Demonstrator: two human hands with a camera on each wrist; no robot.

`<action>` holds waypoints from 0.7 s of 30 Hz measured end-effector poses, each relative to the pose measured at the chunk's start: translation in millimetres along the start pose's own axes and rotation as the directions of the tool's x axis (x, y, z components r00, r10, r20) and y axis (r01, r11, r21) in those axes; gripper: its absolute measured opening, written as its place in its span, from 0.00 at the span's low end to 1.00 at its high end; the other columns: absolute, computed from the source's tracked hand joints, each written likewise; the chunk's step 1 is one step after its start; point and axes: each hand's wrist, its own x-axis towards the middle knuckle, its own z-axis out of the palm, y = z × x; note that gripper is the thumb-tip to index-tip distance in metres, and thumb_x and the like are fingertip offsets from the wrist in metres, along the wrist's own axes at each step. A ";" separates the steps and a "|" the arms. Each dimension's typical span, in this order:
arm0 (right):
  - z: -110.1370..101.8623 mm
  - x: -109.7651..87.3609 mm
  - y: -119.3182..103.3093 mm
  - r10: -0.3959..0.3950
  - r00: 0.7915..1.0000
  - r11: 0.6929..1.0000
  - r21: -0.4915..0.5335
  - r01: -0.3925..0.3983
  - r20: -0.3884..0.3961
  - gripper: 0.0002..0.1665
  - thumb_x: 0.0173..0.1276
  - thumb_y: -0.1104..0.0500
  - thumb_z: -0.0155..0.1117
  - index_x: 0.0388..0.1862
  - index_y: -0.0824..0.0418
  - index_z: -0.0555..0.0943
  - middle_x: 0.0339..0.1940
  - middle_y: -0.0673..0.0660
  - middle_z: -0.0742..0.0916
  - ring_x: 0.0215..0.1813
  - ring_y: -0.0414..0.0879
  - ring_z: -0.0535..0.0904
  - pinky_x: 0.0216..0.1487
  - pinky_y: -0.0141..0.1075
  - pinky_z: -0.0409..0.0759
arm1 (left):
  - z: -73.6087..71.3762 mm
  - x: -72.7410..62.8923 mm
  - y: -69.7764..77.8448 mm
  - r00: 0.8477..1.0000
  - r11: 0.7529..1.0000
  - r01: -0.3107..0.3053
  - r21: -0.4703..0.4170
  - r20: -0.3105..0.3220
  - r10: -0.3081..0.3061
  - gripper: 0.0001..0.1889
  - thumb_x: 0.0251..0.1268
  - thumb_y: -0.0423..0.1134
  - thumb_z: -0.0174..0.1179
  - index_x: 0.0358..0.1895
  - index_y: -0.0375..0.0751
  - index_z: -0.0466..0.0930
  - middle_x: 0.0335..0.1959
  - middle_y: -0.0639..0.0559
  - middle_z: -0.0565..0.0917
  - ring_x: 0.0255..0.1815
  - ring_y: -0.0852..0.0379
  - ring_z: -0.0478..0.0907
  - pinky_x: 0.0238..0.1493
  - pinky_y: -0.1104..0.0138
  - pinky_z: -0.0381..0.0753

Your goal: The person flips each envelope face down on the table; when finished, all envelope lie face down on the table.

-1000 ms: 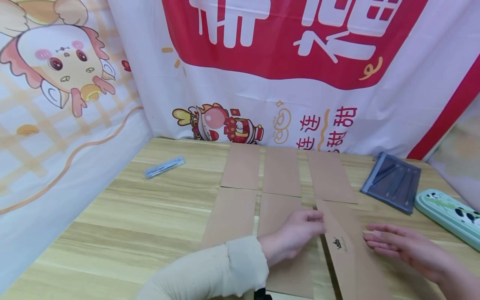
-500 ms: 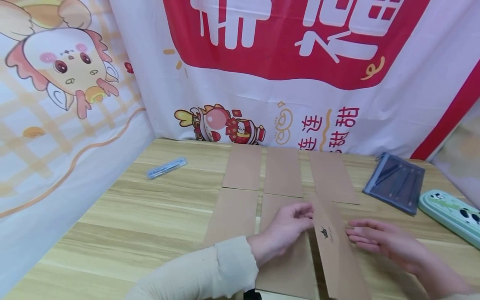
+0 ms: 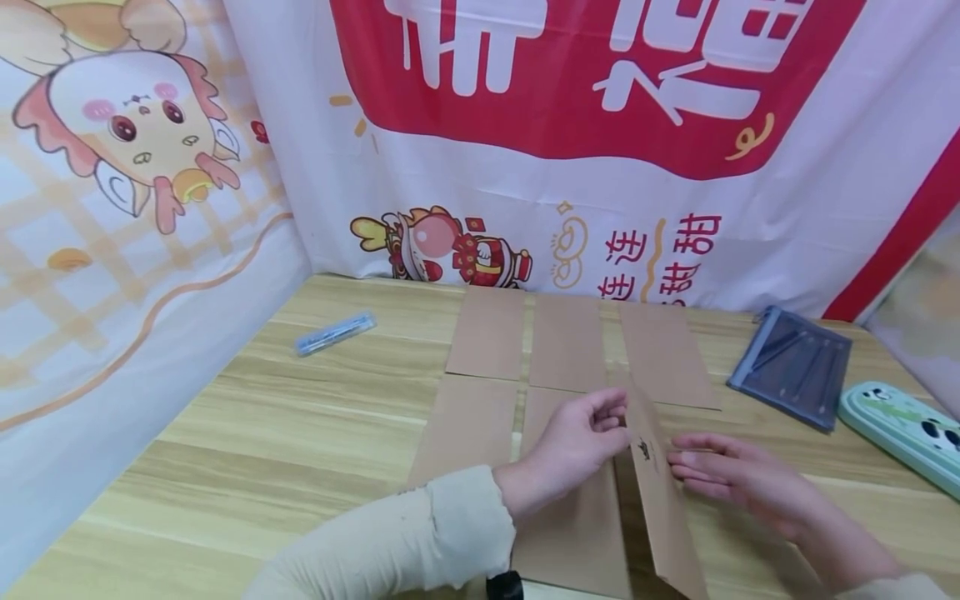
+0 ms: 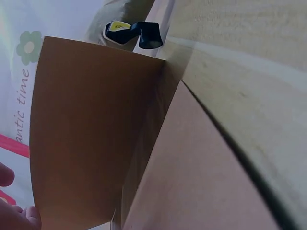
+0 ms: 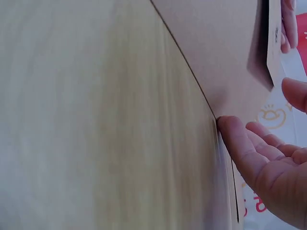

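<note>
A long brown kraft-paper piece (image 3: 660,508) with a small black crown print stands with its left edge raised off the table. My left hand (image 3: 573,442) is at that raised edge, its fingers bent and holding it; the exact thumb contact is unclear. In the left wrist view, the raised panel (image 4: 86,134) shows its plain underside, with fingertips at its edge. My right hand (image 3: 742,475) lies along the right side with fingers extended; in the right wrist view, one fingertip (image 5: 228,124) touches the paper's edge at the table.
Several flat brown pieces (image 3: 566,342) lie in rows to the left and behind. A clear blue slim case (image 3: 335,333) sits at the far left. At the right are a dark mesh zip pouch (image 3: 795,367) and a mint panda case (image 3: 903,429). Printed cloth (image 3: 450,167) hangs behind.
The crown-printed piece has slid left and its raised edge stands steeper. My right hand has moved left alongside it; my left hand has shifted slightly left, then stayed at the edge.
</note>
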 end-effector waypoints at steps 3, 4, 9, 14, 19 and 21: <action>3.3 2.8 0.3 0.007 1.000 1.000 -0.019 -0.008 -0.019 0.27 0.72 0.63 0.46 0.64 0.80 0.57 0.49 0.47 0.82 0.52 0.38 0.79 0.55 0.32 0.77 | 0.6 1.1 3.2 1.000 0.999 -0.019 0.043 0.012 0.018 0.26 0.59 0.28 0.57 0.62 0.29 0.66 0.57 0.41 0.75 0.56 0.55 0.74 0.55 0.75 0.73; 4.2 3.3 0.2 0.005 1.000 1.000 -0.022 -0.005 -0.023 0.28 0.72 0.63 0.46 0.64 0.80 0.56 0.49 0.47 0.82 0.52 0.38 0.79 0.55 0.32 0.77 | 1.2 1.4 4.4 1.000 0.998 -0.025 0.052 0.016 0.025 0.26 0.59 0.28 0.57 0.62 0.30 0.66 0.57 0.41 0.76 0.56 0.54 0.74 0.55 0.75 0.73; 8.2 3.3 -0.8 -0.002 0.999 0.998 -0.063 0.000 -0.037 0.31 0.72 0.63 0.46 0.64 0.83 0.52 0.49 0.45 0.81 0.51 0.39 0.79 0.54 0.32 0.77 | 7.7 4.1 9.3 0.999 0.995 -0.033 0.096 0.021 0.031 0.27 0.57 0.31 0.60 0.62 0.34 0.68 0.56 0.44 0.77 0.54 0.57 0.75 0.54 0.77 0.73; 9.2 2.3 -0.2 -0.011 0.999 0.998 -0.066 0.008 -0.036 0.29 0.72 0.62 0.47 0.64 0.79 0.55 0.49 0.44 0.81 0.51 0.39 0.79 0.53 0.31 0.77 | 15.4 7.9 13.4 0.999 0.988 -0.052 0.144 0.019 0.049 0.27 0.57 0.34 0.62 0.62 0.38 0.69 0.56 0.49 0.78 0.52 0.64 0.75 0.52 0.78 0.73; 7.8 -0.3 2.0 -0.045 0.999 0.999 -0.003 0.045 0.001 0.19 0.72 0.64 0.46 0.61 0.65 0.65 0.49 0.44 0.81 0.51 0.39 0.79 0.53 0.32 0.78 | 22.7 12.2 16.0 0.998 0.979 -0.069 0.191 0.024 0.066 0.29 0.56 0.35 0.63 0.63 0.40 0.69 0.56 0.51 0.78 0.52 0.64 0.74 0.53 0.78 0.72; 7.7 -0.8 3.1 -0.054 0.998 0.999 0.006 0.054 0.010 0.21 0.72 0.64 0.45 0.62 0.69 0.63 0.50 0.44 0.81 0.52 0.39 0.78 0.53 0.32 0.77 | 25.0 13.5 16.7 0.998 0.977 -0.061 0.204 0.025 0.057 0.29 0.56 0.35 0.64 0.63 0.41 0.69 0.56 0.53 0.77 0.53 0.64 0.73 0.54 0.77 0.72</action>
